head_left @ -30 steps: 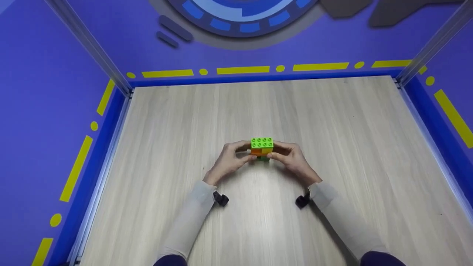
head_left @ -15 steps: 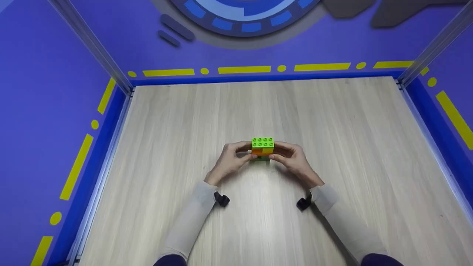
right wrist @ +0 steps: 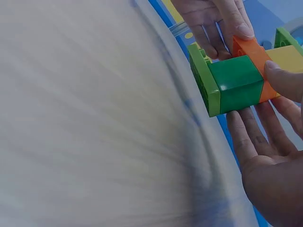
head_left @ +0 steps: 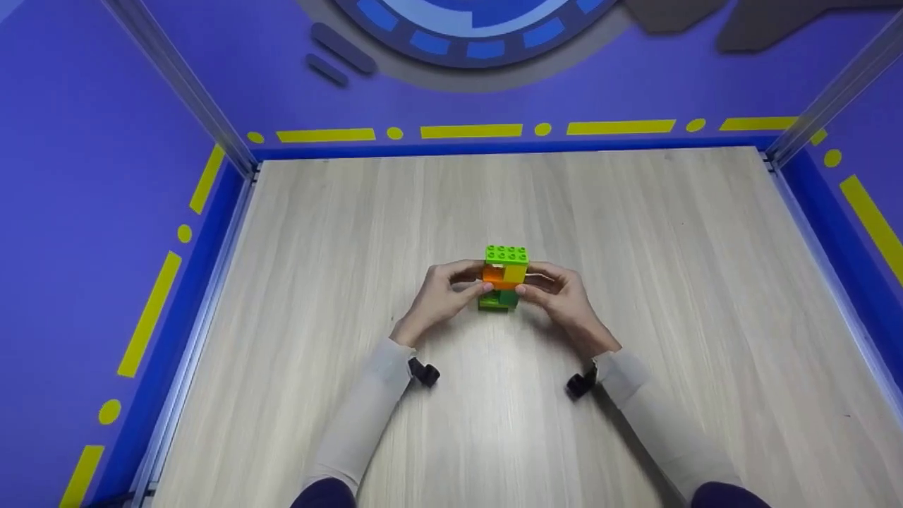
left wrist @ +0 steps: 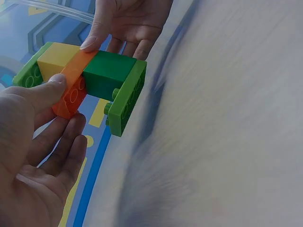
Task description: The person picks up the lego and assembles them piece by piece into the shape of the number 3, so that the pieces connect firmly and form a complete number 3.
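Both hands hold a stack of toy building bricks in the middle of the head view. From the top down it has a lime plate (head_left: pixel 506 254), a yellow brick (head_left: pixel 516 274), an orange plate (left wrist: pixel 75 80), a dark green brick (left wrist: pixel 110 71) and another lime plate (left wrist: pixel 127 101). My left hand (head_left: pixel 439 295) pinches the orange plate at its left end, thumb on the near side. At the right end, my right hand (head_left: pixel 570 300) grips the same layer, its thumb on the orange plate's edge in the right wrist view. Studs show on the lower lime plate beside the dark green brick.
A wood-grain tabletop (head_left: pixel 338 233) lies beneath the hands. Blue panels (head_left: pixel 437 113) with yellow markings stand at the back and both sides, joined by metal corner posts (head_left: pixel 187 85). Small black cameras (head_left: pixel 425 372) sit at both wrists.
The brick stack has moved up in the head view and tilted, so its lower green layers show more. Both hands keep their hold and moved slightly with it.
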